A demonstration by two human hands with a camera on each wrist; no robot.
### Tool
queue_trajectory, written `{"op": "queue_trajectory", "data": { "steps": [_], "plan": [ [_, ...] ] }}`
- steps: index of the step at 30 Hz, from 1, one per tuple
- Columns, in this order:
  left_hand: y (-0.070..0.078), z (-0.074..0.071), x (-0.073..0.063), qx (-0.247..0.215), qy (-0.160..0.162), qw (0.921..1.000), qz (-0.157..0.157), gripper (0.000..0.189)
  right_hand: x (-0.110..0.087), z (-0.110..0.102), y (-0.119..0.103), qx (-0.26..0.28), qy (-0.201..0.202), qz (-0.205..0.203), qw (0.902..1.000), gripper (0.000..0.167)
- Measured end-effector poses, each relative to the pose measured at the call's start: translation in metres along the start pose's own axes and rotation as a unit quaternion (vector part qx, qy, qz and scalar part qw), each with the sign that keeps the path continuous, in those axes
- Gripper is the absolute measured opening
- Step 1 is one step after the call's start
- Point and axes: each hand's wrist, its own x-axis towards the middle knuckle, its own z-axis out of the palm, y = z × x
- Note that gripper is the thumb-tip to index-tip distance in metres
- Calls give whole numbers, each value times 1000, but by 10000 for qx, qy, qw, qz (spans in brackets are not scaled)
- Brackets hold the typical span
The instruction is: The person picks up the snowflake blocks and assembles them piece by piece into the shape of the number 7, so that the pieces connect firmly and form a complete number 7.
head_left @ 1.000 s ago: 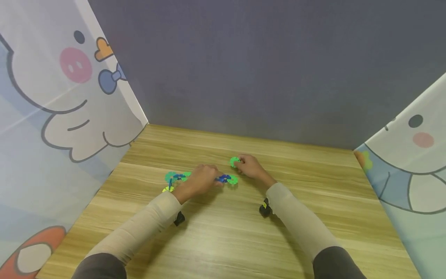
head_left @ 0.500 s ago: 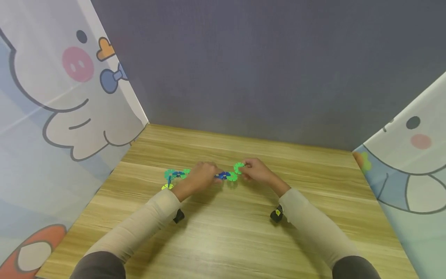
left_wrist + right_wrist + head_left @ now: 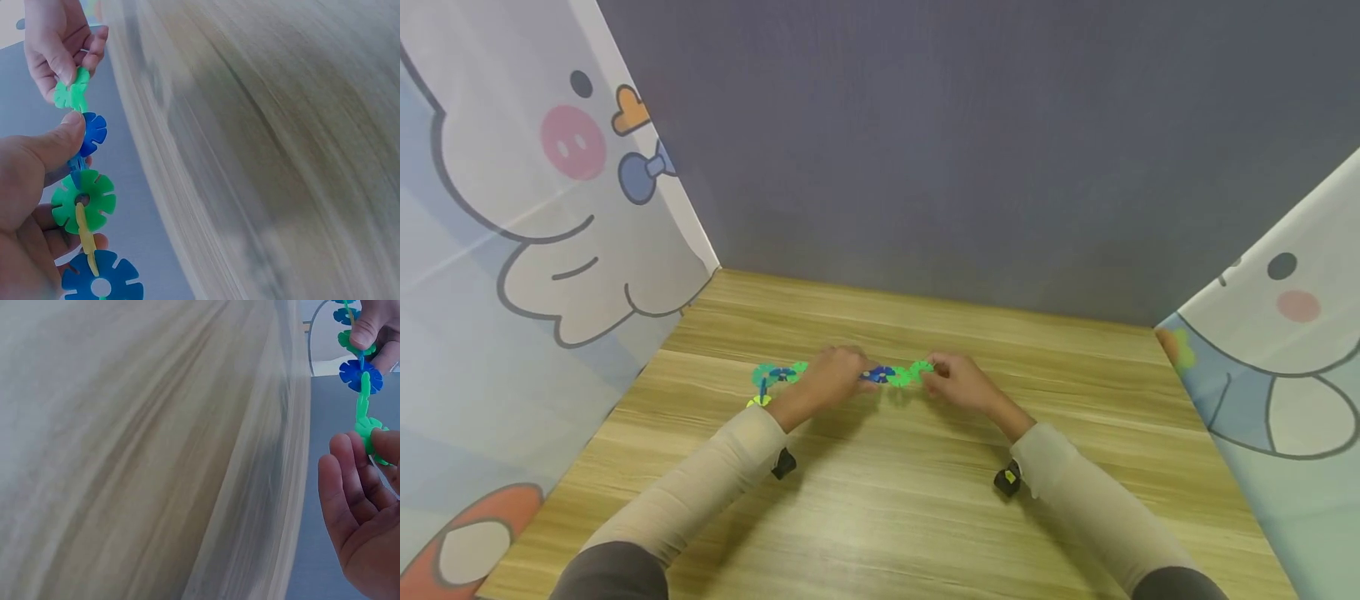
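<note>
A chain of slotted snowflake discs [image 3: 883, 375] in blue, green and yellow runs sideways above the table. My left hand [image 3: 831, 379] grips its middle, thumb pressing near a blue disc [image 3: 97, 131]. At the chain's left end are a teal disc [image 3: 763, 372] and a yellow disc [image 3: 760, 401]. My right hand [image 3: 964, 383] pinches a green disc [image 3: 369, 430] between thumb and forefinger, other fingers loosely bent. In the right wrist view this disc meets another green disc [image 3: 362, 403] seen edge-on at the chain's right end; whether their slots interlock is unclear.
The wood-grain table [image 3: 865, 517] spreads beneath both arms. A dark grey panel [image 3: 910, 167] stands behind it. Cartoon-printed sheets border the left side [image 3: 475, 292] and right side [image 3: 1285, 483]. A small black device [image 3: 1007, 481] sits under the right wrist.
My right hand has come down and slightly right, bringing its green disc from above the chain to its right end. The left hand stays nearly in place, holding the chain.
</note>
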Motion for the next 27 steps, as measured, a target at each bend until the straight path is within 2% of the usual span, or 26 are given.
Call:
{"op": "queue_trajectory", "data": {
  "steps": [7, 12, 21, 27],
  "plan": [
    [0, -3, 1, -95, -43, 9999, -45, 46, -4, 1, 2, -183, 163, -276, 9993, 10],
    [-1, -1, 2, -64, 78, 9999, 31, 45, -6, 0, 2, -438, 351, -394, 9976, 10],
    [1, -1, 3, -154, 356, 9990, 231, 44, -8, 8, -1, -729, 984, -603, 9906, 6],
    [4, -3, 2, -435, 457, 9974, 354, 42, -10, 13, -7, -995, 1435, -681, 9823, 15]
  ]
}}
